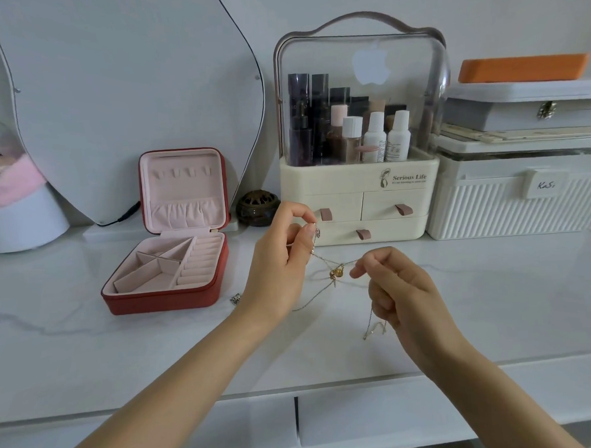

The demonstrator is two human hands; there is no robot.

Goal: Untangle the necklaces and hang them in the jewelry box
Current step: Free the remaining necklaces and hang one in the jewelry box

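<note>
Head view: tangled necklaces (336, 273) seemingly pinched between both hands' fingers (308, 228).

necklaces (336, 273): thin shiny metal | jewelry box (167, 295): matt red outside, soft pink lining | table (87, 337): glossy white marble-look

I have a single view, from the head-worn wide-angle camera. It looks forward and down across the white desk (88, 354) toward the rear wall. My landmark is the cream cosmetics organiser (360, 182), which stands upright just right of frame centre, at the desk's back edge. Below the organiser, the near desk edge crosses the lower frame, close to the lens. Straight lines bow toward the frame borders. No second view exists, so nothing is shared.
</note>
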